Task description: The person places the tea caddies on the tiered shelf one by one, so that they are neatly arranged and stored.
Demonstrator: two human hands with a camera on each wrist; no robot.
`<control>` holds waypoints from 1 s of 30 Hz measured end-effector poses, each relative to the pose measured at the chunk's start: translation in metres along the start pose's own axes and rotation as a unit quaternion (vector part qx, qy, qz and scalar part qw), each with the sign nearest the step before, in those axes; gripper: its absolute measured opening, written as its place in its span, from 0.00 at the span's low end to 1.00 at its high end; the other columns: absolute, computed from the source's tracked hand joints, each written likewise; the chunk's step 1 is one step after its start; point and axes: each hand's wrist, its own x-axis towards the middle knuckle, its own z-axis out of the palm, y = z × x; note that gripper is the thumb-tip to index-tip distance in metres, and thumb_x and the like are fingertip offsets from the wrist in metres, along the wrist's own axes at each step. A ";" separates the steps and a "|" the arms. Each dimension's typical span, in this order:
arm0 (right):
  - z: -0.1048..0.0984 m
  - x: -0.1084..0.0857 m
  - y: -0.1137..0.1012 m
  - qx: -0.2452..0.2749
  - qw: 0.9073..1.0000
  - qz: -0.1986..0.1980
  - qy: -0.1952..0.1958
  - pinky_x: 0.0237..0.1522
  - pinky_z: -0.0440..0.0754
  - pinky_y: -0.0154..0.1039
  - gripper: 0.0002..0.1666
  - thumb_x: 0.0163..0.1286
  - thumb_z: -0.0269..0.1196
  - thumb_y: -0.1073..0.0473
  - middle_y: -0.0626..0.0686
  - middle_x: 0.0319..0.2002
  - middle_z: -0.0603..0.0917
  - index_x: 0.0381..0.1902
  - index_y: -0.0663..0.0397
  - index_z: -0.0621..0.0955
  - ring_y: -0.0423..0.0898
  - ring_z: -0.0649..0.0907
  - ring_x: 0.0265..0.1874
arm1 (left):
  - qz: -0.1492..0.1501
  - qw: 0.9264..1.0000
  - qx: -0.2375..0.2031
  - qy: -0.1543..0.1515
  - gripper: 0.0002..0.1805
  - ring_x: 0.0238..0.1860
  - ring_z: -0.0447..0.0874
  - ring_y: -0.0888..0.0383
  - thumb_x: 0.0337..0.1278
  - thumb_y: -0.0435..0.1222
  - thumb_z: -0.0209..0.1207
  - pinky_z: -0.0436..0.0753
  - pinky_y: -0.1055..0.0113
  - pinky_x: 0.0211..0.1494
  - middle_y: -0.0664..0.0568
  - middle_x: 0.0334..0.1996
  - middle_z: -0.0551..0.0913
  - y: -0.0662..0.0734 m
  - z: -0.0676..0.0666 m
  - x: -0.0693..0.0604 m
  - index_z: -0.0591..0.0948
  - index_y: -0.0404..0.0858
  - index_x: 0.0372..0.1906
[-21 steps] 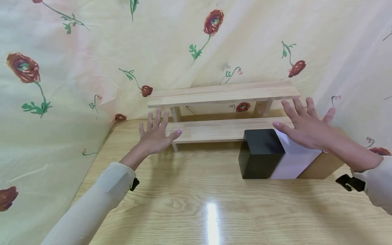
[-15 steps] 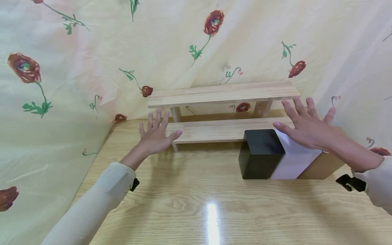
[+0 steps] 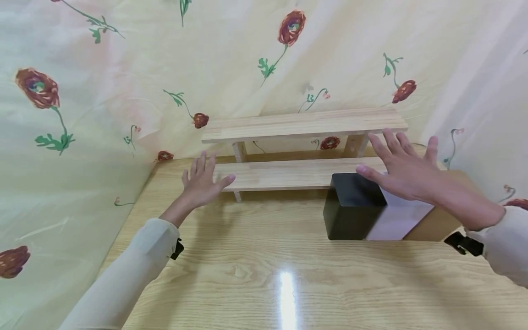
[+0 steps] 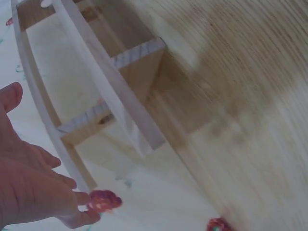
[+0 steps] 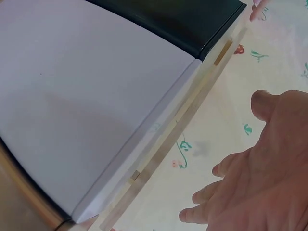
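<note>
Both hands hover with spread fingers and hold nothing. My left hand [image 3: 200, 185] is over the left end of a two-tier wooden shelf [image 3: 284, 174]; the left wrist view shows the same hand [image 4: 33, 187] beside the shelf [image 4: 110, 91]. On the other side, my right hand [image 3: 406, 174] hangs above three boxes standing side by side. These are a black box [image 3: 356, 215], a white box [image 3: 402, 215] and a brown box [image 3: 437, 224]. The hand and forearm partly cover the white and brown ones. In the right wrist view the white box [image 5: 96, 101] fills much of the left side.
The shelf's upper board [image 3: 305, 124] runs along a cloth backdrop [image 3: 231, 55] printed with red flowers. More of this cloth hangs at the left and right. The wood-grain surface [image 3: 247, 275] in front carries a bright light reflection [image 3: 287, 298].
Both hands have shifted slightly to the left, still spread. The head view has turned a little, so the backdrop and shelf sit slightly further right. The boxes stay by the shelf.
</note>
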 end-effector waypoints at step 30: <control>0.006 0.003 -0.017 0.051 0.994 -0.088 -0.033 0.57 0.30 0.75 0.53 0.64 0.56 0.29 0.61 0.76 0.48 0.77 0.42 0.49 0.66 0.46 0.72 | -0.033 0.994 -0.103 0.022 0.59 0.73 0.34 0.36 0.50 0.58 0.66 0.37 0.32 0.63 0.37 0.74 0.39 -0.044 0.034 0.011 0.43 0.41 0.77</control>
